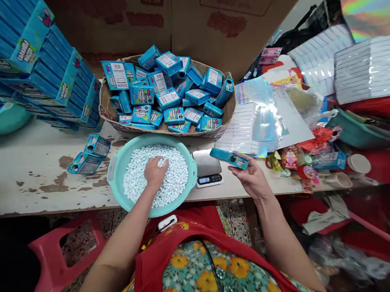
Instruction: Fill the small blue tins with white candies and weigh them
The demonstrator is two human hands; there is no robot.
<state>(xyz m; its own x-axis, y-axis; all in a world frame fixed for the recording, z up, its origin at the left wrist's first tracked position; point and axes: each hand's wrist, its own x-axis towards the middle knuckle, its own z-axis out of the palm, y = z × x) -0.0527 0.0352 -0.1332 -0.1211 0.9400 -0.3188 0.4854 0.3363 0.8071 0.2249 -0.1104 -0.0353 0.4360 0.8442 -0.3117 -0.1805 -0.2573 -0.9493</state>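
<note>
My left hand [156, 172] reaches into a turquoise basin [114, 187] of small white candies [136, 170], its fingertips partly sunk among them. Between the thumb and fingers of my right hand [253, 177] is a small blue box [229, 158] with a dark round hole, held over the table right of a digital scale [209, 179]. The scale's plate carries nothing. Behind the basin, a cardboard tray [106, 102] holds several blue boxes in a heap. Two more blue boxes [91, 153] lie left of the basin.
Tall stacks of blue boxes [66, 80] and another turquoise basin [7, 120] occupy the left. Shiny sticker sheets [247, 117] and wrapped sweets [292, 156] lie right. A large brown carton [183, 8] stands behind; a pink stool [54, 263] is below left, beside another person's arm.
</note>
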